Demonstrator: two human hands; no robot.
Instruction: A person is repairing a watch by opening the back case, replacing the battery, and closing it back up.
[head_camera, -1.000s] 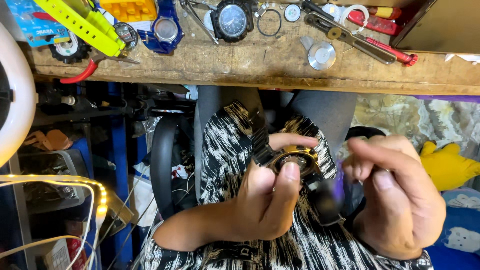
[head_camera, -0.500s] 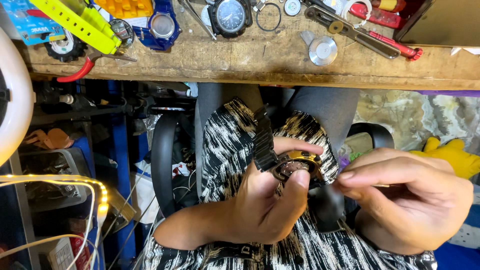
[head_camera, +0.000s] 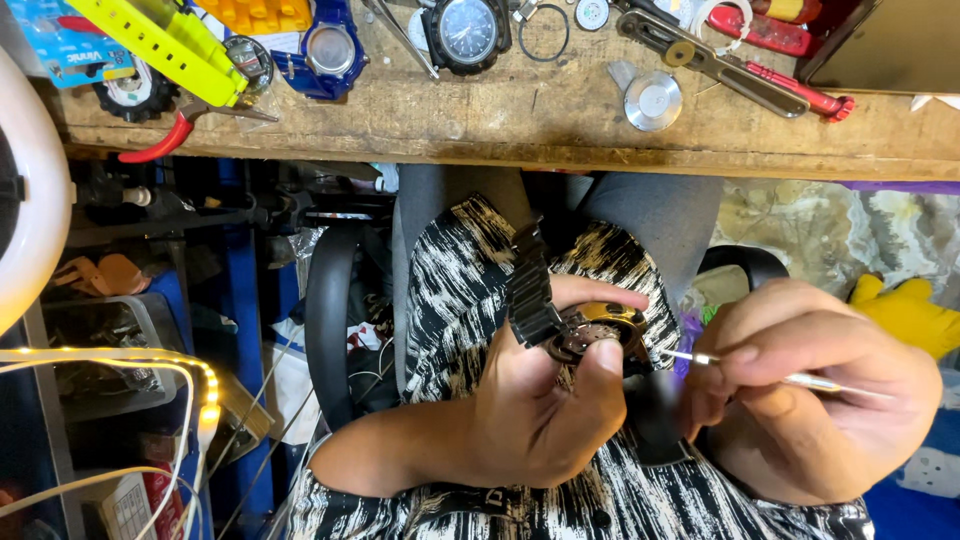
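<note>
rt hand (head_camera: 810, 400) moved in w/ thin tool (head_camera: 760, 368) to watch (head_camera: 590, 332), left hand (head_camera: 545, 415) gripping

The wristwatch (head_camera: 592, 332) is held above the person's lap, below the near edge of the wooden workbench (head_camera: 520, 130), carried by nothing but the left hand (head_camera: 545, 400). It lies case-back up, the back cover off, so the round case shows a gold-coloured rim and the metal movement inside. Its dark metal link bracelet (head_camera: 528, 285) runs up from the case towards the bench edge, slightly curved. The slim metal tool (head_camera: 745, 368), a thin silver rod, lies almost level in the right hand (head_camera: 810, 400), its fine tip pointing left and touching or nearly touching the right side of the open case.
</note>
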